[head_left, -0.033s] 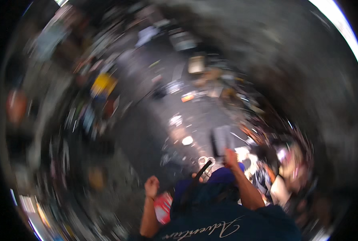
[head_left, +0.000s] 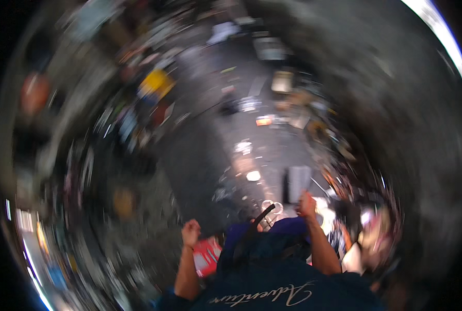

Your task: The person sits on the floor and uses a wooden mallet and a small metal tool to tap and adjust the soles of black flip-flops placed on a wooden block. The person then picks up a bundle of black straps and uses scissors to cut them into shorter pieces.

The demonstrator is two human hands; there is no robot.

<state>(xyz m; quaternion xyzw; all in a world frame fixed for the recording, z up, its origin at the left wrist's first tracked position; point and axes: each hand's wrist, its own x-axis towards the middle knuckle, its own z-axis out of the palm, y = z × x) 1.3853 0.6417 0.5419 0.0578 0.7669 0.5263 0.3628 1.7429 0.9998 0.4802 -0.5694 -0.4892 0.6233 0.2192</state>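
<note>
The whole picture is smeared by motion. My left hand point(head_left: 191, 233) is raised at the lower middle, its fingers curled in, with nothing visible in them. Beside its wrist, lower down, is a red-and-white flat item point(head_left: 207, 256), apart from the fingers as far as the blur shows. My right hand point(head_left: 307, 204) is held up farther right, also closed, and nothing sticks out of it. Just beyond it stands a grey box-like thing point(head_left: 299, 182). A dark strap point(head_left: 263, 213) curves up from my clothing between the hands, near pale rings point(head_left: 272, 207).
A dark floor or surface point(head_left: 195, 160) stretches ahead. Blurred clutter lines both sides, including a yellow object point(head_left: 157, 84), an orange-red round thing point(head_left: 35, 93), a small orange-and-white item point(head_left: 264, 120) and a beige box point(head_left: 282, 82). Bright, unclear shapes crowd the right point(head_left: 374, 236).
The surroundings have shifted right and slightly up in the picture as the view turns. My left hand sits slightly farther left and higher, my right hand slightly farther right. Both stay closed.
</note>
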